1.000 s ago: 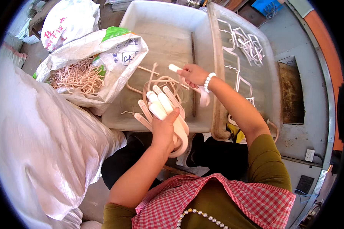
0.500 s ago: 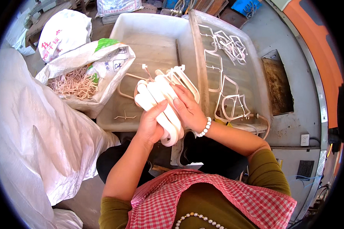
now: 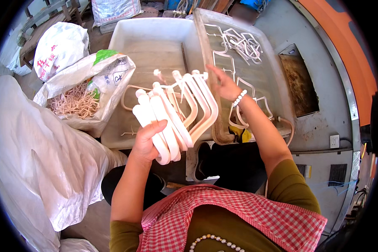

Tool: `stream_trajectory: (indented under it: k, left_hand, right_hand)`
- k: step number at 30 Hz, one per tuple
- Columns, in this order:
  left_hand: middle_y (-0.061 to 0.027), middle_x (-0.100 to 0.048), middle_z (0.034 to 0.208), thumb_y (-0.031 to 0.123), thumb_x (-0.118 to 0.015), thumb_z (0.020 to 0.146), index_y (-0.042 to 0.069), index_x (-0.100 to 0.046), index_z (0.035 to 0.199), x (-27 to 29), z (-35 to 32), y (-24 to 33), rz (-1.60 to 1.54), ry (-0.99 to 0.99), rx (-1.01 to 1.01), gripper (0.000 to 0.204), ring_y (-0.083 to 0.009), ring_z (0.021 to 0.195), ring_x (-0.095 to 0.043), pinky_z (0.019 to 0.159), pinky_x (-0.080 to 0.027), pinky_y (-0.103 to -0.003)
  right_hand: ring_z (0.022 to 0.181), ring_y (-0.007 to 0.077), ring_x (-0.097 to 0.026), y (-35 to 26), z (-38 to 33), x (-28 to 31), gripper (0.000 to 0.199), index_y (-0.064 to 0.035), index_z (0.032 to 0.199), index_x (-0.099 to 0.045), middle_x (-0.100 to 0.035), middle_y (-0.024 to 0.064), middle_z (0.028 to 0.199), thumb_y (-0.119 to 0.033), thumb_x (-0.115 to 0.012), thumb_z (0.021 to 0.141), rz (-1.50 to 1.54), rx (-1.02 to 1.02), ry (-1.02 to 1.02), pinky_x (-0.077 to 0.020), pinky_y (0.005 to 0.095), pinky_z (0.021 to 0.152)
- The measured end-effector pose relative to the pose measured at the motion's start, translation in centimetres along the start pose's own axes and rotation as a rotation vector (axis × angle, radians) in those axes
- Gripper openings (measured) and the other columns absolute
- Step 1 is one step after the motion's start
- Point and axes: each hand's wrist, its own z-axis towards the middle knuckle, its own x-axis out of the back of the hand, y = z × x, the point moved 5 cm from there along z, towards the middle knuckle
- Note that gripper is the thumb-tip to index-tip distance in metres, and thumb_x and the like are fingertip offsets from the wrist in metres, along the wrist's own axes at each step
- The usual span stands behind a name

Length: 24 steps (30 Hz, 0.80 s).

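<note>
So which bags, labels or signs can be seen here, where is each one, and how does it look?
Open woven sack: left of the grey tray, white with green patch and dark print, full of pale strips.
Tied white bag: behind it, red print.
Printed sack: top edge, whitish.
Small label: right cabinet, white and yellow.
</note>
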Motion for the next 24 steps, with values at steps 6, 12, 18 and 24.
stream_trajectory:
  k: [6,12,18,24]
  left_hand:
    - [-0.012,-0.062,0.105,0.007,-0.067,0.077,-0.002,-0.051,0.122,0.3,-0.1,0.8,0.069,0.012,0.083,0.048,-0.0233,0.093,-0.062,0.085,-0.05,-0.037]
    - [-0.008,-0.062,0.096,0.004,-0.069,0.076,-0.001,-0.055,0.114,0.6,0.1,3.4,0.273,0.245,-0.087,0.042,-0.0189,0.085,-0.062,0.077,-0.05,-0.033]
    - [-0.0091,-0.06,0.097,0.002,-0.068,0.075,0.002,-0.052,0.116,0.6,0.6,2.7,0.472,0.383,-0.153,0.044,-0.0196,0.085,-0.06,0.075,-0.05,-0.034]
    - [-0.0113,-0.059,0.104,0.004,-0.067,0.078,0.001,-0.05,0.118,0.5,0.4,1.8,0.198,0.323,-0.124,0.044,-0.0214,0.092,-0.059,0.082,-0.049,-0.037]
  right_hand:
    - [0.104,0.009,-0.057,4.4,-1.2,-1.6,0.036,-0.0055,0.128,-0.052,-0.061,0.0014,0.116,-0.009,-0.056,0.093,0.465,-0.21,-0.377,-0.0446,0.0258,0.093]
    - [0.076,0.0115,-0.061,0.1,-1.7,3.2,0.023,-0.0054,0.103,-0.061,-0.065,0.0018,0.08,-0.019,-0.068,0.086,0.094,-0.204,-0.333,-0.049,0.029,0.07]
    - [0.083,0.0358,-0.064,-0.1,-1.5,1.6,0.024,-0.0076,0.1,-0.058,-0.065,0.0197,0.084,-0.028,-0.058,0.088,-0.899,-0.246,-0.183,-0.0501,0.0457,0.073]
    - [0.062,0.0222,-0.063,2.2,-0.6,4.2,0.036,-0.0017,0.104,-0.06,-0.066,0.0134,0.077,-0.033,-0.064,0.086,-0.303,-0.642,0.036,-0.052,0.0341,0.063]
